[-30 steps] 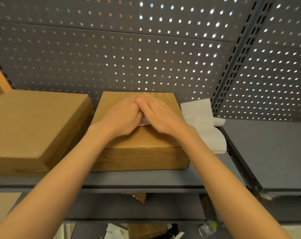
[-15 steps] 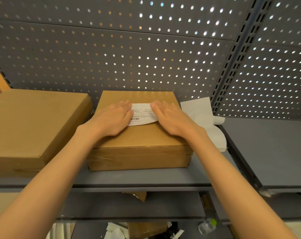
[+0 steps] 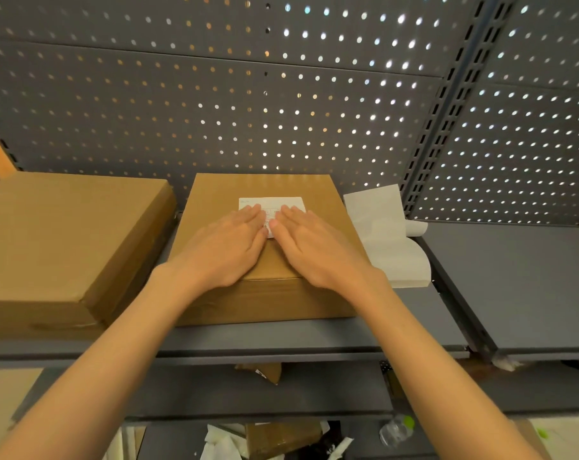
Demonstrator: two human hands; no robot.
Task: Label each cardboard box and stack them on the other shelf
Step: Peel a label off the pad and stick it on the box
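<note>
**Pressing a label onto the middle box**

I am pressing both hands flat on top of a cardboard box [image 3: 265,247] sitting on a grey shelf [image 3: 281,336]. My left hand [image 3: 228,247] and right hand [image 3: 318,250] are lying side by side, fingers straight and spread, gripping nothing, thumbs nearly touching over a white label [image 3: 275,204] that is sticking out beyond my fingertips. The label looks stuck down, so I am judging this box as nearly labelled; moving it is not yet done.

A larger box [image 3: 65,240] is sitting just to the left, with no label showing on its top. The other shelf [image 3: 520,287] on the right is holding no boxes. Curled white backing paper [image 3: 387,237] is lying between my box and that shelf, and a slotted upright post [image 3: 447,107] is dividing the two bays, so I would likely need to lift the box over both.
</note>
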